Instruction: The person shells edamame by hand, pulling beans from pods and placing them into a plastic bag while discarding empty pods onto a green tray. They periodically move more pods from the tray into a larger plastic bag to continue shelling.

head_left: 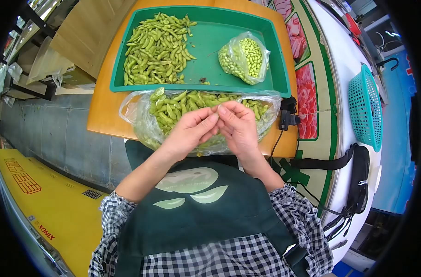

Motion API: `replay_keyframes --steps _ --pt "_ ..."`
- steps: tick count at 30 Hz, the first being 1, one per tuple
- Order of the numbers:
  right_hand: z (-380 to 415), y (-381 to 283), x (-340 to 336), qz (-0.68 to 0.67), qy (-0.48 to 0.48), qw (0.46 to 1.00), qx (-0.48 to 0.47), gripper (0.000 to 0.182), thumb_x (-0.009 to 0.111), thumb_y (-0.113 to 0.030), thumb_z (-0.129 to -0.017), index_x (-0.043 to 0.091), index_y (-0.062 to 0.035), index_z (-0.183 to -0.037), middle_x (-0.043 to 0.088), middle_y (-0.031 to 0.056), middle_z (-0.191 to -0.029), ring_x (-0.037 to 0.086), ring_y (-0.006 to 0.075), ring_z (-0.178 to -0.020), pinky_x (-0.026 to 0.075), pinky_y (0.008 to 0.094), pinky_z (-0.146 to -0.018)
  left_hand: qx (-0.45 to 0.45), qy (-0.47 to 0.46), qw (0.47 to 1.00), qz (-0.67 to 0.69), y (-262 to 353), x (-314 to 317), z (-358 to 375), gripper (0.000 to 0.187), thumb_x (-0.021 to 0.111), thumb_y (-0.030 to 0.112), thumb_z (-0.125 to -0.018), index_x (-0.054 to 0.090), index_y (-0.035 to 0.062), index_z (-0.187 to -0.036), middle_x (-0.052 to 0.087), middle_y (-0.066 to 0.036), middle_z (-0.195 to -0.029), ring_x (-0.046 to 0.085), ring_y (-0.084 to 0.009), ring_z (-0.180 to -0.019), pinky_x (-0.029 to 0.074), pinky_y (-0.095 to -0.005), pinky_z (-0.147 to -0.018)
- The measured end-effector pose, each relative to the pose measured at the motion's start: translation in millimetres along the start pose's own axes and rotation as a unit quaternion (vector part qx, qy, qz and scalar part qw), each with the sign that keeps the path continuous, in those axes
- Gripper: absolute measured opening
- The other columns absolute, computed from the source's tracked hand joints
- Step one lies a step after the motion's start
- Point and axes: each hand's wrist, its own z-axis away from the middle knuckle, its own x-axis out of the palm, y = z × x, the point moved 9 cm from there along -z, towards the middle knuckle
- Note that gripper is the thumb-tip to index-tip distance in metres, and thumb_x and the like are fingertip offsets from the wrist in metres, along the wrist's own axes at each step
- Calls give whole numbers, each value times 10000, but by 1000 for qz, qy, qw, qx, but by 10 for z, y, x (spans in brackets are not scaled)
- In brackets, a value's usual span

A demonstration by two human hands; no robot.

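My left hand (192,128) and my right hand (237,125) meet fingertip to fingertip, thumbs and forefingers pinched together. Whatever is between them is hidden by the fingers. Just beneath lies a clear plastic bag (140,121) full of green soybean pods (169,109), spread open along the table's near edge. Behind it stands a green tray (202,48). A large heap of soybean pods (156,51) fills the tray's left side. On its right sits a clear bag of shelled green beans (251,56).
The tray and bag rest on an orange wooden table (102,106). A black plug adapter with a cable (288,113) lies by the bag's right side. Farther right are a turquoise basket (365,108) and a black strapped pouch (358,180). A yellow chest lid (39,203) is at lower left.
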Motion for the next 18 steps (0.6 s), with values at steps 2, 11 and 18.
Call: replay_keyframes --steps 2,11,18 --pt "-10 79 18 -26 -50 998 27 153 633 -121 -885 642 11 -961 612 -9 -689 505 53 -525 326 201 -442 30 6 999 -22 -4 -48 -13 275 473 258 -969 554 47 -812 453 10 -617 369 -52 -529 261 -208 -463" --pt "261 -556 433 540 -97 724 -418 147 708 -71 -758 582 -9 -801 556 102 -628 552 231 -524 414 306 -473 -28 -42 989 142 35 -24 33 197 505 198 -939 515 67 -792 419 37 -644 370 -54 -543 244 -200 -463" --pt "335 -615 467 572 -103 680 -447 206 734 -114 -726 553 -26 -775 545 93 -637 564 258 -537 424 337 -451 -24 -30 992 117 17 26 28 126 500 180 -933 503 72 -869 419 40 -658 379 -47 -558 257 -201 -469"
